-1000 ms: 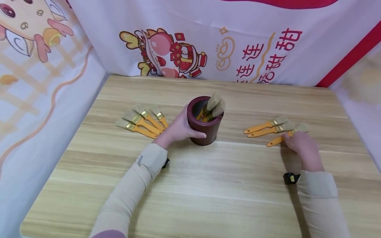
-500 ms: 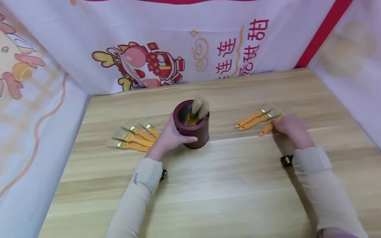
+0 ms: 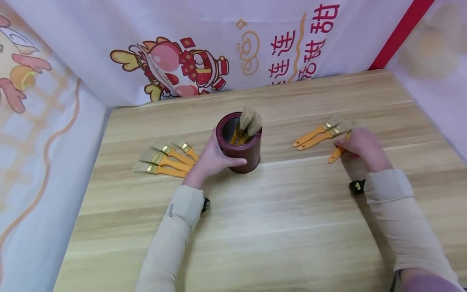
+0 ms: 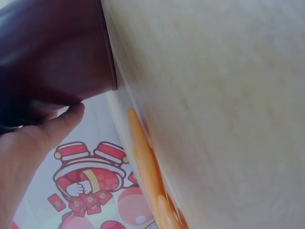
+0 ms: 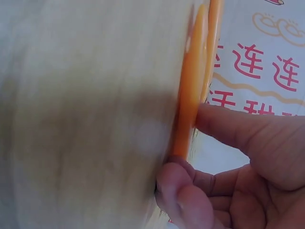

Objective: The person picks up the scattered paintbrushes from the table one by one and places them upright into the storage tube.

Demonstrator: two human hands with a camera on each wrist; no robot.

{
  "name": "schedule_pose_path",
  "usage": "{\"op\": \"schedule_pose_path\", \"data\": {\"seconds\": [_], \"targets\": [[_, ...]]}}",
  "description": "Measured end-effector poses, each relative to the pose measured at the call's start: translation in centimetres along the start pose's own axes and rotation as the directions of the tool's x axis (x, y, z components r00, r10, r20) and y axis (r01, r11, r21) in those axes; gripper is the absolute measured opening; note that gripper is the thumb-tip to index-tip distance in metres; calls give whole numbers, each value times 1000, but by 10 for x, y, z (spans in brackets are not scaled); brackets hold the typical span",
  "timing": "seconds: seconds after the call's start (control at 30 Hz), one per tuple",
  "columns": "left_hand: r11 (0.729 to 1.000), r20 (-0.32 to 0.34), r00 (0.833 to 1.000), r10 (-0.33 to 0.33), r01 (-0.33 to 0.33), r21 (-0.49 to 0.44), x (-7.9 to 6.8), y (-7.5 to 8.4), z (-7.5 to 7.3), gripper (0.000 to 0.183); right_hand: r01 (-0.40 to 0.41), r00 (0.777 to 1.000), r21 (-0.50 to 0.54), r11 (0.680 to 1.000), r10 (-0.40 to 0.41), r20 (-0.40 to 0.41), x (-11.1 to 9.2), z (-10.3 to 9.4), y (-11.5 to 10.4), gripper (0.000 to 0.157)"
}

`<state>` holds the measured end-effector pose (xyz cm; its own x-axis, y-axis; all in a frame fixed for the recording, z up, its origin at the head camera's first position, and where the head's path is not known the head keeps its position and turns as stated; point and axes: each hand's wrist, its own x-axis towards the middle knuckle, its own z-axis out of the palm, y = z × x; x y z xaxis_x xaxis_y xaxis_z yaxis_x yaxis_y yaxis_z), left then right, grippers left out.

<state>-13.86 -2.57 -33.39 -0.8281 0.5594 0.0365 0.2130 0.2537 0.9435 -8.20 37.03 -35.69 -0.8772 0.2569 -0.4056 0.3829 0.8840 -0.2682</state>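
My left hand (image 3: 215, 160) grips the side of a dark red cylindrical pot (image 3: 245, 157), thumb across its front. Paintbrushes (image 3: 250, 121) stand in the pot, bristles up, leaning against its right rim. On the right, my right hand (image 3: 365, 148) pinches a paintbrush with an orange handle (image 3: 335, 155); its bristles are mostly hidden behind the hand. The right wrist view shows the thumb on one side of that handle (image 5: 189, 86) and curled fingers at the other, close to the tabletop. Just left of this hand lie two more paintbrushes (image 3: 316, 140), side by side.
Several orange-handled paintbrushes (image 3: 171, 172) lie fanned out left of the pot, handle ends near my left wrist. The wooden table (image 3: 277, 227) meets a printed cloth (image 3: 233, 52) along its back edge, with cloth on both sides too.
The head view has shifted. My right hand has moved further over its paintbrush, covering the metal band that showed before. My left hand keeps its grip on the pot.
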Motion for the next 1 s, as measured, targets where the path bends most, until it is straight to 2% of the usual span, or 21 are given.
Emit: {"op": "schedule_pose_path", "data": {"seconds": [0.23,0.33,0.47,0.57,0.67,0.73,0.9,1.0], "targets": [[1000,1,1000,-15,15,-14,3,2,2,102,17,998,65,998,-20,61,-3,-3,12,42],[1000,1,1000,-11,11,-18,3,2,2,102,5,998,95,995,-11,60,-4,-3,16,42],[1000,5,1000,5,-4,-31,3,0,2,102,-25,1000,124,992,25,-3,-8,-5,23,44],[1000,10,1000,7,-7,-31,3,0,2,101,-28,995,210,977,48,-88,-14,-9,28,45],[1000,5,1000,4,-4,-22,3,1,1,102,14,985,327,945,43,-167,-19,-14,27,43],[1000,1,1000,-3,3,-16,2,1,1,103,57,979,363,930,19,-203,-22,-18,20,42],[1000,-2,1000,-10,10,-17,1,2,0,103,178,971,322,930,-114,-208,-25,-20,2,42],[1000,1,1000,-4,4,-21,1,2,1,102,250,959,351,903,-179,-221,-25,-17,-6,36]]}}
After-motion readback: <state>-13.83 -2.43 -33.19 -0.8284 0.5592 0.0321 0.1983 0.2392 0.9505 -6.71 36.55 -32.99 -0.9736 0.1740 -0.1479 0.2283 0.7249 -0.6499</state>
